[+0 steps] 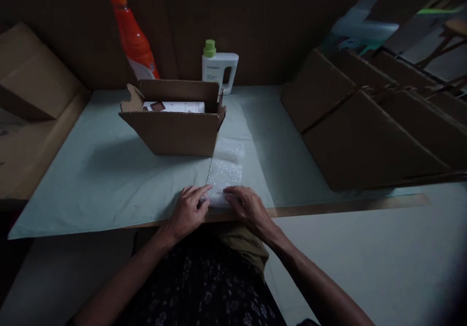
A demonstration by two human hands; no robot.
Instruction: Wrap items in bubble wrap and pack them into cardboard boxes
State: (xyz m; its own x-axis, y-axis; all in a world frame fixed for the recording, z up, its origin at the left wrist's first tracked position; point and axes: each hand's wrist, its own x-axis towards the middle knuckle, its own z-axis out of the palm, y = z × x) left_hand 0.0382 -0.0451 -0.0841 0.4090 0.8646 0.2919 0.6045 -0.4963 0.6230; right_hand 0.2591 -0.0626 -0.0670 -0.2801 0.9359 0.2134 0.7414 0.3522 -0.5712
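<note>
A strip of bubble wrap point(225, 170) lies on the table, its near end gathered into a fold or roll at the front edge. My left hand point(189, 207) grips the left side of that near end, thumb and fingers closed on it. From the right, my right hand point(248, 207) pinches the other side with curled fingers. Whether anything is wrapped inside the folded end cannot be made out. Just beyond the strip's far end stands an open cardboard box point(182, 131) with a white printed package point(178, 107) inside.
Behind the box are a tilted-looking orange bottle point(134, 39) and a white jug with a green cap point(215, 65). Divided cardboard boxes point(365, 136) stand at the right, one holding a pale spray bottle point(361, 27). More cardboard point(36, 73) sits at the left. A light green cloth point(120, 185) covers the table.
</note>
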